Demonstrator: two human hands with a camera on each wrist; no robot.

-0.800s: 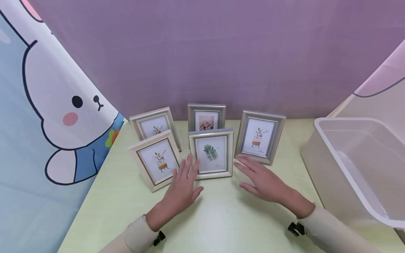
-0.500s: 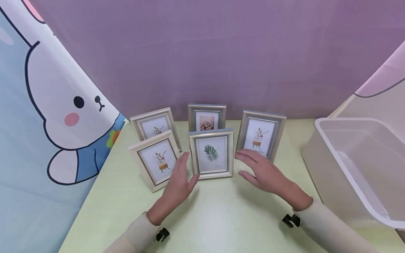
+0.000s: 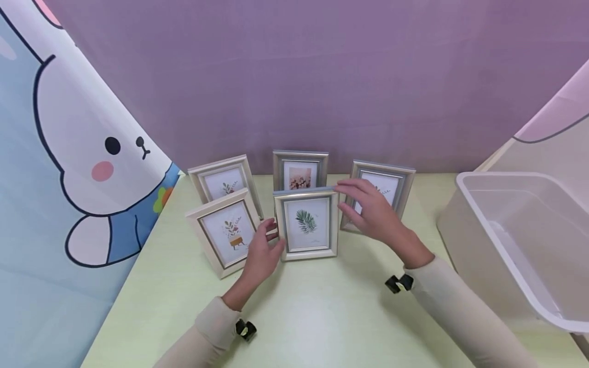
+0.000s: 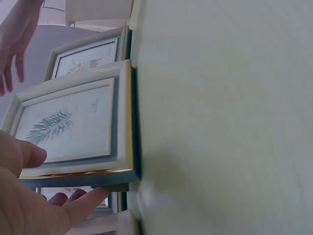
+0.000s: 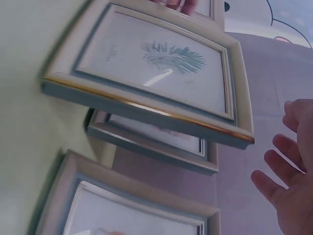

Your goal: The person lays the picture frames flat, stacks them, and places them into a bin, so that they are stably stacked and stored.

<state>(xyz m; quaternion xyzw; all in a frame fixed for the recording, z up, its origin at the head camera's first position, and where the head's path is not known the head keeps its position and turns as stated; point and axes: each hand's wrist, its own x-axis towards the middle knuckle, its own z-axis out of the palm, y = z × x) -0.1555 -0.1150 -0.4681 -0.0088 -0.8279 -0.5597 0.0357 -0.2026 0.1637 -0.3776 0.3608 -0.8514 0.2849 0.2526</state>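
Blue cloth [image 3: 27,204] printed with a white rabbit [image 3: 83,143] borders the left of the table [image 3: 317,312], watched by me from afar through the head camera. Next along, the rear-left frame [image 3: 225,181] shows over the front-left frame [image 3: 230,232], both standing and angled rightward. The person's left hand [image 3: 259,258] is at the left edge of the leaf frame [image 3: 306,223], thumb on the front side; only my left wrist view clearly shows an extended finger along the far side of that edge. Whether thumb and finger pinch it, I cannot tell. At mid-table, the leaf frame stands in front of the rear frame [image 3: 300,176], its printed face toward my head camera, its long axis rising from the table. Both wrist views give me that frame sideways, long axis running across. Near its upper right corner, the person's right hand [image 3: 371,212] is free, fingers loose and spread; fingertips seem to meet the corner in the head view, but my right wrist view reveals a gap. Behind that hand, the right frame [image 3: 399,186] stands angled leftward, partly covered. Far right sits a pale bin [image 3: 469,245].
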